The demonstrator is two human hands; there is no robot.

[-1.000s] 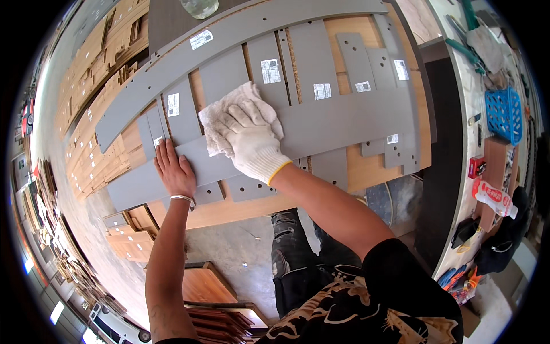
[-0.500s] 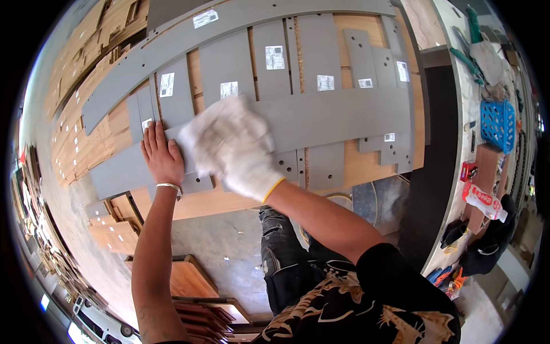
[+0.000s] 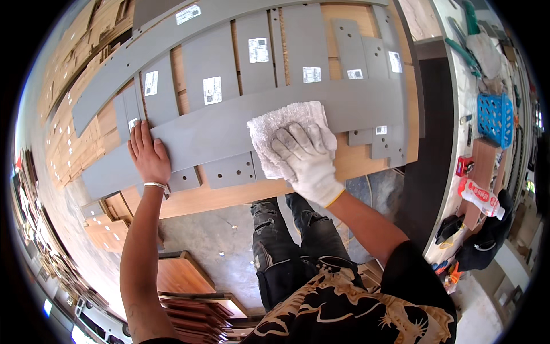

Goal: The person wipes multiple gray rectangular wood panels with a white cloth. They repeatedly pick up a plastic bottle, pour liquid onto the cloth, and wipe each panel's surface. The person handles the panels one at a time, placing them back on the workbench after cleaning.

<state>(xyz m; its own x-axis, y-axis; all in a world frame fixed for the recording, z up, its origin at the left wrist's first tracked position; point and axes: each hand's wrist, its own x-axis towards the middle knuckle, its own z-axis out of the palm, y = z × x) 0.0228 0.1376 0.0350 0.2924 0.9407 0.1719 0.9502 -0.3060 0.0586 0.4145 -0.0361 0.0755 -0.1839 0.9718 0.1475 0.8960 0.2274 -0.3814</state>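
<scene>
A long grey board [image 3: 200, 131] lies across several smaller grey panels with drilled holes and white labels. My bare left hand [image 3: 150, 156], with a bracelet at the wrist, rests flat on the board's left part, fingers stretched out. My right hand [image 3: 309, 155], in a white knitted glove with a yellow cuff, presses a folded white cloth [image 3: 269, 123] onto the board right of the middle. Its fingers lie over the cloth, gripping it against the surface; the board under the cloth is hidden.
The panels lie on a stack of light wood boards [image 3: 195, 207]. To the right, a long bench [image 3: 444, 189] bears a blue plastic basket [image 3: 495, 120], a red-and-white bottle [image 3: 480, 198] and tools. Wood stacks [image 3: 80, 51] stand at the far left. Brown panels [image 3: 183, 274] lean below on the left.
My right hand has swept the cloth to the right along the long grey board. My left hand stays on the board. The whole view has shifted slightly.
</scene>
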